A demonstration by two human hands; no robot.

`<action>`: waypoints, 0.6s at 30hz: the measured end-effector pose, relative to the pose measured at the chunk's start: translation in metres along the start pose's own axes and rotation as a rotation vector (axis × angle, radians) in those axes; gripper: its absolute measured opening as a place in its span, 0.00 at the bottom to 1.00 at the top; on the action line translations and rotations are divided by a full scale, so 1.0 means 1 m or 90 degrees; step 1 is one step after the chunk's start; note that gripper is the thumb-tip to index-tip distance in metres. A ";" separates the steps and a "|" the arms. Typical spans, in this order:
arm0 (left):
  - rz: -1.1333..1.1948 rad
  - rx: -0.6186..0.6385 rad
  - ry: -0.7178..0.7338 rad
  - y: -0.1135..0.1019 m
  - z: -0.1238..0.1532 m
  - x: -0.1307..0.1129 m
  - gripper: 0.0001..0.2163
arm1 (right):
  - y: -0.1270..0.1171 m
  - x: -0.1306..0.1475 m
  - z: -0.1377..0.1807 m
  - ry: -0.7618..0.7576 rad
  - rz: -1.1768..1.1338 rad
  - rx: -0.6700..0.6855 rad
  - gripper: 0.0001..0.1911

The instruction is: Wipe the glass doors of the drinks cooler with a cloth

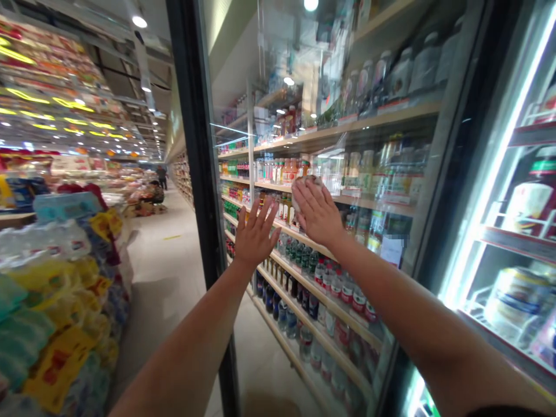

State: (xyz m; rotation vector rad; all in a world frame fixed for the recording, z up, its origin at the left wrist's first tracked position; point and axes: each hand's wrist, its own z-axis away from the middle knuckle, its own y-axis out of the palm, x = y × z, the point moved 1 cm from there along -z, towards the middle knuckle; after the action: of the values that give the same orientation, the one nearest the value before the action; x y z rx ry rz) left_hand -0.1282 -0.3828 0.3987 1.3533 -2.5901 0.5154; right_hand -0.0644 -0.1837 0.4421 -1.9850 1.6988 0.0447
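Observation:
A glass cooler door [286,324] with a dark frame stands swung out in front of me. My left hand [256,234] is flat against the glass near its left side, fingers spread, holding nothing. To its right and a little higher, my right hand [319,211] presses a pale cloth [299,194] to the pane. The cloth is crumpled and mostly covered by the palm and fingers. Shelves of bottles show through the glass and mix with reflections of ceiling lights. A small white label [391,250] is on the door's lower right.
The lit cooler interior [512,243] with bottles on racks is at the right. Left of the door frame [197,150], an aisle floor [167,272] runs back beside stacked, wrapped bottle packs [56,313]. A person [161,176] is far down the aisle.

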 end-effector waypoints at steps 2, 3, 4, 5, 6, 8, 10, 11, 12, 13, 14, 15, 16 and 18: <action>0.001 -0.010 0.003 0.002 0.001 0.002 0.32 | 0.006 0.012 0.000 0.081 -0.012 -0.038 0.37; 0.001 -0.016 0.008 0.003 0.002 0.003 0.32 | 0.011 0.020 0.002 0.095 -0.023 -0.043 0.37; 0.001 -0.022 0.018 0.005 0.004 0.005 0.30 | 0.015 0.028 0.003 0.095 -0.036 -0.040 0.37; 0.004 -0.024 0.037 0.007 0.005 0.006 0.28 | 0.018 0.035 0.005 0.082 -0.053 -0.030 0.37; 0.008 -0.022 0.066 0.009 0.007 0.008 0.26 | 0.021 0.041 0.007 0.068 -0.073 -0.016 0.37; 0.020 -0.008 0.143 0.011 0.009 0.009 0.23 | 0.022 0.047 0.010 0.054 -0.123 0.010 0.38; 0.034 0.006 0.216 0.013 0.010 0.009 0.24 | 0.020 0.046 0.013 0.049 -0.178 0.033 0.41; 0.041 0.013 0.234 0.013 0.009 0.009 0.25 | 0.018 0.044 0.017 0.041 -0.199 0.041 0.42; 0.048 0.020 0.237 0.012 0.008 0.008 0.25 | 0.016 0.040 0.021 0.031 -0.210 0.044 0.43; 0.057 0.026 0.230 0.011 0.007 0.008 0.25 | 0.013 0.035 0.027 0.017 -0.208 0.043 0.43; 0.066 0.034 0.220 0.010 0.006 0.008 0.26 | 0.010 0.028 0.035 0.000 -0.190 0.041 0.42; 0.074 0.041 0.208 0.009 0.005 0.007 0.26 | 0.007 0.020 0.044 -0.017 -0.158 0.038 0.41; 0.082 0.048 0.200 0.007 0.005 0.007 0.27 | 0.004 0.011 0.055 -0.024 -0.114 0.035 0.39; 0.086 0.054 0.202 0.003 0.004 0.006 0.27 | -0.001 -0.010 0.080 -0.006 -0.016 0.032 0.35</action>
State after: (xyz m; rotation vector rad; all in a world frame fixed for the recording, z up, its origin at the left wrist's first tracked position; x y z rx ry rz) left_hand -0.1343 -0.3877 0.3962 1.0244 -2.4301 0.7991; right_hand -0.0415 -0.1424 0.3764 -1.9666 1.6524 0.0011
